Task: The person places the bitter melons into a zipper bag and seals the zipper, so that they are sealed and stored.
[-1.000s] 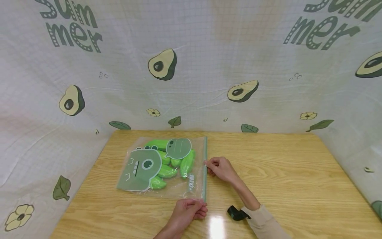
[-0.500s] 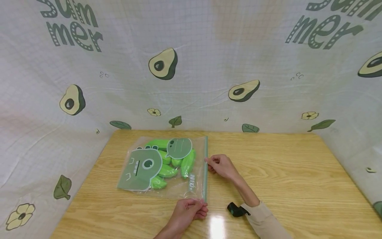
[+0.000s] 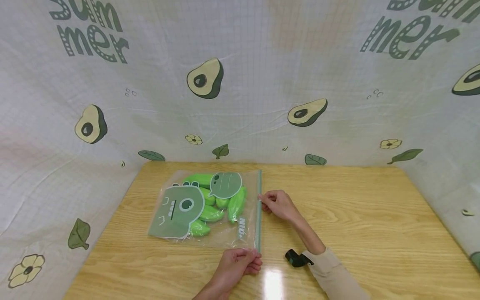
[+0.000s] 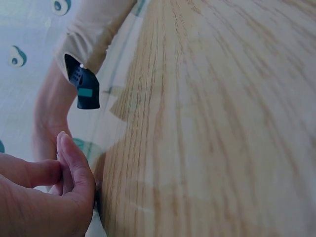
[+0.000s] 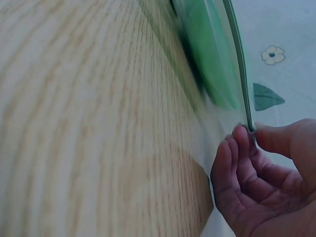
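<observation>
A clear zip bag [image 3: 228,233] printed with a green monster lies flat on the table, its green zip strip [image 3: 258,221] along the right side. Several bright green, elongated vegetable-like pieces [image 3: 236,204] show through the plastic; their exact kind is unclear. At the strip's near corner my left hand [image 3: 236,264] pinches the bag between thumb and fingers. Farther up the same strip, my right hand [image 3: 279,204] pinches it with thumb and forefinger. The right wrist view shows the thumb and fingertips of that hand [image 5: 266,173] meeting on the green strip [image 5: 242,64].
The wooden table [image 3: 356,216] stretches to both sides. A white cloth [image 3: 255,83] with avocado prints hangs behind it and along both sides. A black wrist camera [image 3: 297,258] sticks out from the right sleeve [image 3: 333,273].
My right hand has slid a little way up the zip strip toward the bag's far end. My left hand keeps its hold on the near corner, and the bag stays in place.
</observation>
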The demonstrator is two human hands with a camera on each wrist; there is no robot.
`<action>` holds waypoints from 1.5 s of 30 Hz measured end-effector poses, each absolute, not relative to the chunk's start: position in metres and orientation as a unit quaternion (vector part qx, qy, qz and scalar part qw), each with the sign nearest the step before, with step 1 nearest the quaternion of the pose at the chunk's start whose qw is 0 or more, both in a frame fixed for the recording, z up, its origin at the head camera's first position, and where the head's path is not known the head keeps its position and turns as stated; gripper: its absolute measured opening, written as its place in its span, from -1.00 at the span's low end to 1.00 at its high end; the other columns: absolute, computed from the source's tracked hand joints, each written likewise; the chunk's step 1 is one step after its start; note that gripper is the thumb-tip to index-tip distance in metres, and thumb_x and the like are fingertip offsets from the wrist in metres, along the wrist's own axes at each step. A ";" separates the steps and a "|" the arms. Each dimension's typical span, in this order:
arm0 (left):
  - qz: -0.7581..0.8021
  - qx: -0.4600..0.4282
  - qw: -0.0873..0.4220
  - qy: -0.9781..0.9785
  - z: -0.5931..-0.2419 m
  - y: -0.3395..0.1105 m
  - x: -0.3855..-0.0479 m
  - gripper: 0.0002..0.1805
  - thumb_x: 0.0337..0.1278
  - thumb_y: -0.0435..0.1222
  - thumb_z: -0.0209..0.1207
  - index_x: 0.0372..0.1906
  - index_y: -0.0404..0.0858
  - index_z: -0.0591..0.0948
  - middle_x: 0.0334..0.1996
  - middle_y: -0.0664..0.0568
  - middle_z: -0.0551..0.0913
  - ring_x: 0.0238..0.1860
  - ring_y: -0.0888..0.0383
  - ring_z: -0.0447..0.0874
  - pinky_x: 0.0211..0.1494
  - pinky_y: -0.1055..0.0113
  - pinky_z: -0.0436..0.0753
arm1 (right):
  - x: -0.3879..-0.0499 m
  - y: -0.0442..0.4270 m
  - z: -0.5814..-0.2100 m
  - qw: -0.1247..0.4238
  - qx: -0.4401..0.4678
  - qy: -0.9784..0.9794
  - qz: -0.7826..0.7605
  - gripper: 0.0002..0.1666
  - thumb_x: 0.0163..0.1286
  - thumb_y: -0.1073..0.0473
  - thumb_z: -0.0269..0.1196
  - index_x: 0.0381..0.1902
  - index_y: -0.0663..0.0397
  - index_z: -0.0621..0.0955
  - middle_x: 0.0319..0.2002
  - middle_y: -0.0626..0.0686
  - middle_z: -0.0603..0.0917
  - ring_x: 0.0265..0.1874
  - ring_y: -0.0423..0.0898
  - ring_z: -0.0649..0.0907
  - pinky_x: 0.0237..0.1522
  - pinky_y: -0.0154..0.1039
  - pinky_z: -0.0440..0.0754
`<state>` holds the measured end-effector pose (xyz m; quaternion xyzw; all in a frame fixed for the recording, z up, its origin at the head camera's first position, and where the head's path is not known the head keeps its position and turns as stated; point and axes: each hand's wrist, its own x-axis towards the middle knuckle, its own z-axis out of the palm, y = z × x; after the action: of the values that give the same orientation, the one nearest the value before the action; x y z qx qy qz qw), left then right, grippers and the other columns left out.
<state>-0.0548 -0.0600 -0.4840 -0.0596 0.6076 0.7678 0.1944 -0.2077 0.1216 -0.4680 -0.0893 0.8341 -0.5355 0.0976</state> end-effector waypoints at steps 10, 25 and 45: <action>0.766 -0.060 0.195 0.609 -0.482 -0.060 -0.055 -0.69 0.48 -0.37 0.15 -0.08 -0.66 0.65 -0.35 -0.09 0.77 -0.38 0.23 0.74 -0.20 0.42 0.75 | -0.214 0.121 -0.469 0.098 -0.078 0.839 -0.529 -0.64 0.55 0.11 0.24 -0.41 0.24 0.70 -0.52 0.08 0.69 -0.50 -0.10 0.66 -0.40 -0.30 0.66; 0.769 -0.055 0.192 0.607 -0.482 -0.060 -0.055 -0.69 0.48 -0.39 0.15 -0.08 -0.67 0.64 -0.34 -0.11 0.77 -0.39 0.23 0.74 -0.21 0.43 0.75 | -0.223 0.122 -0.469 0.097 -0.083 0.828 -0.546 -0.63 0.55 0.12 0.24 -0.37 0.32 0.70 -0.50 0.12 0.69 -0.46 -0.10 0.67 -0.34 -0.19 0.74; 0.769 -0.056 0.195 0.607 -0.483 -0.061 -0.055 -0.70 0.47 -0.41 0.14 -0.08 -0.68 0.64 -0.35 -0.12 0.76 -0.39 0.22 0.73 -0.21 0.42 0.75 | -0.237 0.123 -0.467 0.092 -0.087 0.835 -0.536 -0.63 0.56 0.12 0.22 -0.35 0.31 0.71 -0.48 0.16 0.71 -0.46 -0.06 0.69 -0.35 -0.24 0.73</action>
<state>-0.0553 -0.0607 -0.4829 -0.0558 0.6068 0.7686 0.1948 -0.2371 0.1227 -0.4674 -0.0873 0.8345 -0.5362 0.0923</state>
